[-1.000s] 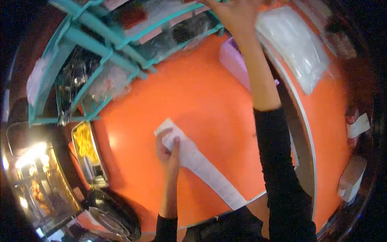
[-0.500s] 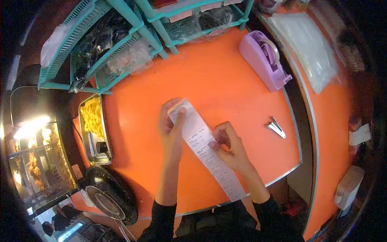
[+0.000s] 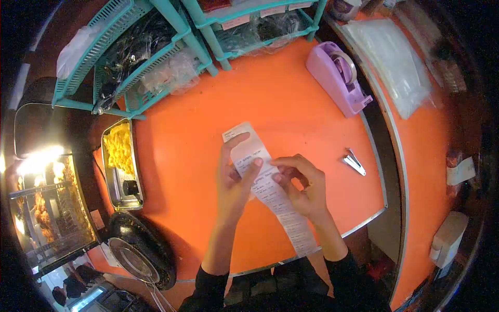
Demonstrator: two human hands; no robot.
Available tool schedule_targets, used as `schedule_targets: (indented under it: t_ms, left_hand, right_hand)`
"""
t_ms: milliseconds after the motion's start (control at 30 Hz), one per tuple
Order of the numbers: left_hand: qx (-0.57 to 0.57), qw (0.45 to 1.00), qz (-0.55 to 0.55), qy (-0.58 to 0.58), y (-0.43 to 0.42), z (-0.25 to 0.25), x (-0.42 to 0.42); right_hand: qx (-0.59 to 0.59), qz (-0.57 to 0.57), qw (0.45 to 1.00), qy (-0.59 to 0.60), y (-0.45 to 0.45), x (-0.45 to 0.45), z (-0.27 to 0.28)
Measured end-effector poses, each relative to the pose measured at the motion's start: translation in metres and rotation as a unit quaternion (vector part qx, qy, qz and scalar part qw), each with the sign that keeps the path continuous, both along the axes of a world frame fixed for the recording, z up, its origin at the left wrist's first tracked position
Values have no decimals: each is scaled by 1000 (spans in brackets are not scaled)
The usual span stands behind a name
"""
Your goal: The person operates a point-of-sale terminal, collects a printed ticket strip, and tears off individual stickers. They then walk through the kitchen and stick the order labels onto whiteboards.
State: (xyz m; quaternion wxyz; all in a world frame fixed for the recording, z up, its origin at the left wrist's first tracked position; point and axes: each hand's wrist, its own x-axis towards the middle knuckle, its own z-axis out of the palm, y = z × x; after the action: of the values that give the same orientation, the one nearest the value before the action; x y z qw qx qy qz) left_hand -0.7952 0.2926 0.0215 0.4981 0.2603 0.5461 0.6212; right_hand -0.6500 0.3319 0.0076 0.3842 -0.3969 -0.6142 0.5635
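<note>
"Paper strip (image 3: 274, 196), one, printed: where did we have it?"

"Slantwise above the orange counter (image 3: 182, 156), lower end by the near edge."

"Left hand (image 3: 231, 182)?"

"Partly closed; we had thumb and forefinger on the strip's upper part."

"Right hand (image 3: 306, 195)?"

"Half curled; we had the strip's right side pinched between thumb and forefinger."

"Faults possible?"

"Tear, one, if our hands pulled unevenly on thin paper. Crease, one, if our left thumb pressed hard. Slip, one, if our pinch loosened, since we saw no fingers securing the lower end."
</note>
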Motion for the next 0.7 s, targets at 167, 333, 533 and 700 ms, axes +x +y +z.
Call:
schedule_targets:
  t_ms: [167, 333, 533, 700]
  left_hand:
    - [14, 1000, -8, 20, -2, 2, 0]
    - [2, 1000, -13, 8, 0, 2, -2]
    - [-48, 998, 23, -40, 2, -4, -5]
    - [-41, 998, 45, -35, 7, -6, -15]
  right_hand:
    - [63, 11, 997, -45, 4, 0, 9]
    - [81, 11, 995, -56, 7, -1, 14]
    - [-3, 31, 999, -8, 6, 2, 14]
    - [-66, 86, 994, -34, 2, 13, 14]
